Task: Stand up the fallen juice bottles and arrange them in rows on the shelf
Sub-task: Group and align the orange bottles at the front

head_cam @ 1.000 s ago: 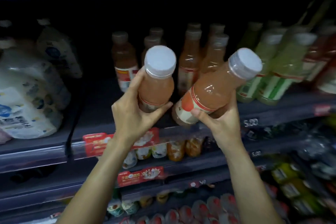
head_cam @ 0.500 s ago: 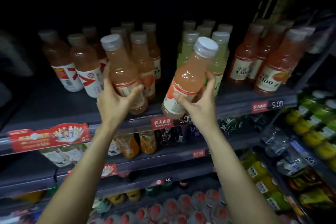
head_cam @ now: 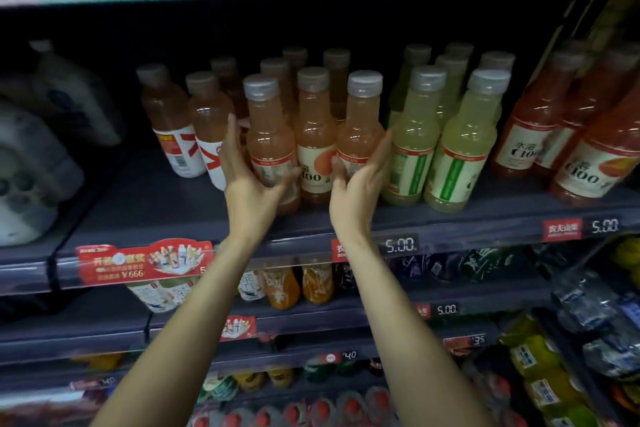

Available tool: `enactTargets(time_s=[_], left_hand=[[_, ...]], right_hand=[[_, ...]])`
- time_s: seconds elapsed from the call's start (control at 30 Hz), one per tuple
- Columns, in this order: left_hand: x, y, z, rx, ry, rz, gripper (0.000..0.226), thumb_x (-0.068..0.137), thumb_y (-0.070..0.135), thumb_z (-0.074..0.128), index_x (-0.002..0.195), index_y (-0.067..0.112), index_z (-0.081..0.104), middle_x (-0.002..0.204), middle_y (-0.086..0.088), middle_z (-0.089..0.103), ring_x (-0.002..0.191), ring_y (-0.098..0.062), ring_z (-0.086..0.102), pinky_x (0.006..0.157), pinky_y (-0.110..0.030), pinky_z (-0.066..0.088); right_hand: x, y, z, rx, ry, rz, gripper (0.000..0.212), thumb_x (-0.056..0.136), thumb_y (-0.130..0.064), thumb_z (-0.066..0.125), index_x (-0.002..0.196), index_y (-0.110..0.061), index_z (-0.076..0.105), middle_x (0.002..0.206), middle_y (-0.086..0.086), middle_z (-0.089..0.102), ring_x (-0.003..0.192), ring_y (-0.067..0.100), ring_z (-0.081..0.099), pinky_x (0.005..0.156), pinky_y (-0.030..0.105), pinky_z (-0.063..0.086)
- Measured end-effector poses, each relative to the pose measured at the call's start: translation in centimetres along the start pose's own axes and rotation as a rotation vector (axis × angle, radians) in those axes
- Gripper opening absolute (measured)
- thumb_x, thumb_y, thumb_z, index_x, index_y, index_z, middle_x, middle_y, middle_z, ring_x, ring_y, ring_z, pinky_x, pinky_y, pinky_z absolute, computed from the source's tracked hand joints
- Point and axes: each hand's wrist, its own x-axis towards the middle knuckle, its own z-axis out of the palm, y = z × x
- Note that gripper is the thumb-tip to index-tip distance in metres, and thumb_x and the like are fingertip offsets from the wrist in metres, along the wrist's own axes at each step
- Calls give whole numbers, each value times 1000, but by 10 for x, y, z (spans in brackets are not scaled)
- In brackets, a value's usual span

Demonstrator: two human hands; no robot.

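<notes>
Two pale orange plastic juice bottles with grey screw caps stand upright near the front edge of the dark grey shelf (head_cam: 145, 211). The left bottle (head_cam: 270, 135) has the left hand (head_cam: 249, 184) cupped around its lower half, the fingers (head_cam: 231, 139) spread up its nine o'clock side and the thumb curled across its label, so the hand is wrapped on it. The right bottle (head_cam: 360, 128) stands at three o'clock of a third upright orange bottle with a white "100" label (head_cam: 313, 149), which sits between the two. The right hand (head_cam: 356, 187) is cupped loosely at the right bottle's base, its fingers (head_cam: 381, 152) stretched along the three o'clock side; whether they press the plastic I cannot tell. Further to three o'clock stand yellow-green juice bottles with green-striped labels (head_cam: 460, 149). More orange bottles fill the rows behind, toward twelve o'clock.
</notes>
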Motion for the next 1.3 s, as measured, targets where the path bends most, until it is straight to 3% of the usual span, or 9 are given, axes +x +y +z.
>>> enactTargets(time_s=[0.13,0.23,0.4,0.6,0.73,0.9,1.1,1.2,1.3], left_hand=[[-2,-3,-2,171,39,24,92,77,43,75,149,32,18,152,-7,27,141,-19,29,105,-17,30],[-1,-3,-5,166,8,-28,87,85,47,66,152,32,12,148,-10,32,138,-24,32,105,-27,32],[2,-8,-15,101,-39,-15,69,91,58,48,149,44,14,141,-9,44,125,-31,46,100,-52,44],[10,-5,-38,24,-104,0,59,94,42,56,146,39,28,139,7,50,119,4,51,99,-26,46],[33,-18,-89,-5,87,71,49,94,32,59,138,18,42,128,-9,56,116,-19,56,97,-34,47],[74,-61,-134,29,123,48,69,86,36,66,142,12,33,139,-2,43,124,0,44,105,-23,37],[112,-83,-127,-205,-216,-256,105,72,42,74,151,20,8,149,-5,37,134,-15,41,110,-34,37],[125,-83,-117,-275,-261,-359,82,79,29,73,146,21,27,132,1,52,115,-10,55,94,-22,45],[123,-87,-117,-222,-236,-282,43,88,20,67,123,29,44,115,10,59,97,5,59,82,-11,47]], right_hand=[[6,1,1,18,-199,-37,81,94,-7,53,148,-4,-8,158,13,-6,146,23,-4,118,28,2],[14,4,-4,-58,-315,-41,76,96,-10,48,150,-12,-6,158,15,0,146,27,2,117,34,12],[19,4,2,-351,-136,-160,73,89,-5,55,149,-2,13,128,26,37,115,38,42,92,34,40],[-10,-21,-4,-202,-46,-190,55,82,2,59,134,1,41,132,22,42,119,28,45,100,27,37],[-46,-57,13,73,-196,-430,30,92,-8,51,121,-2,52,115,12,55,107,3,44,93,8,35],[-66,-79,73,80,-525,-355,57,91,-23,54,141,-6,33,134,13,50,122,21,49,104,30,41],[-65,-90,126,-123,-366,-289,87,87,-25,62,150,-10,4,152,27,17,142,38,20,114,44,28],[-59,-95,140,-112,-343,-163,91,86,-26,65,150,-6,4,154,23,15,143,35,17,115,46,23],[-55,-92,140,-108,-376,-161,87,84,-21,67,149,-9,10,151,17,20,140,29,17,112,22,8]])
